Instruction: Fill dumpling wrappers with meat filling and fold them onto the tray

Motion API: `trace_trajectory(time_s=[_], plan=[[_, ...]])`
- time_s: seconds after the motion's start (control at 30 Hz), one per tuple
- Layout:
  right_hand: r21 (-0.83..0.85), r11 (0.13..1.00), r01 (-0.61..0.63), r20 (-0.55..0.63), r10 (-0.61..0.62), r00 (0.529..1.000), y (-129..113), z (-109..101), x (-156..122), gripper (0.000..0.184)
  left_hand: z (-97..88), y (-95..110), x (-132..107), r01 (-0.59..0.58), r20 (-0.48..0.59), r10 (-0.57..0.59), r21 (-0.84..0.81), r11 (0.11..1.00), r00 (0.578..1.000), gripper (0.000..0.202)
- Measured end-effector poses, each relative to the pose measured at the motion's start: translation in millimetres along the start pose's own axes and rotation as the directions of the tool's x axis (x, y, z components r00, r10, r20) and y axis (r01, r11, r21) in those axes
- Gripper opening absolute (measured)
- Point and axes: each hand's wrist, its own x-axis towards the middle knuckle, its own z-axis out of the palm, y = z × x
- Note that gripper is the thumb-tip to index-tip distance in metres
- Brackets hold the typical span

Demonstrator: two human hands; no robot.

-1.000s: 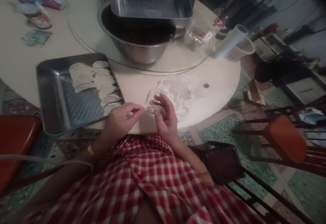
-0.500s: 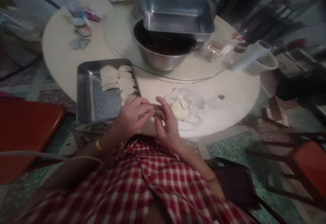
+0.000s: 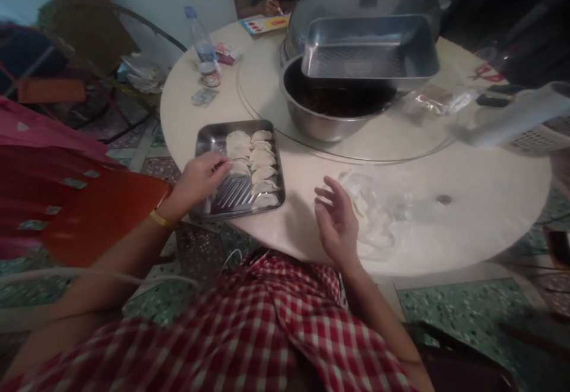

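In the head view, the left hand point(image 3: 200, 177) is over the tray point(image 3: 234, 196), its fingers drawn together at the left end of a dumpling point(image 3: 240, 168); I cannot tell whether they grip it or only touch it. This dumpling is the nearest in the shorter, left-hand row, beside the longer row along the tray's right wall. The right hand point(image 3: 339, 223) holds nothing, its fingers loosely curled and parted above the surface point(image 3: 481, 220), just beside a plastic bag point(image 3: 378, 231). To set a dumpling down well, I would keep a light pinch on its tip, line it up with its row, lower its belly flat, then part the fingers without dragging the seam.
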Motion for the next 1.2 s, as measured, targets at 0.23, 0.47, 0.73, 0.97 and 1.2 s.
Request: trace_trajectory(time_s=[0.23,0.47,0.73,0.97,1.2], plan=[[-0.042,0.999,-0.024,-0.018,0.024,1.000,3,-8,1,0.048,16.8,-7,11,0.084,0.139,-0.090,0.049,0.995,0.986,0.035],[-0.040,0.999,0.005,-0.058,-0.008,0.998,4,-13,1,0.049,20.3,-12,10,0.034,0.204,-0.060,0.127,0.991,0.977,0.037],[-0.059,0.998,0.014,-0.127,-0.021,0.992,2,-24,1,0.049,19.5,-6,14,-0.084,0.254,0.037,0.178,0.980,0.967,0.040],[-0.061,0.998,0.012,-0.174,-0.022,0.984,-1,-32,-2,0.050,20.9,-1,28,-0.163,0.273,0.114,0.165,0.973,0.955,0.038],[-0.067,0.998,-0.007,-0.224,-0.008,0.975,-1,-38,-6,0.048,26.0,-4,31,-0.171,0.251,0.128,0.156,0.973,0.959,0.035]])
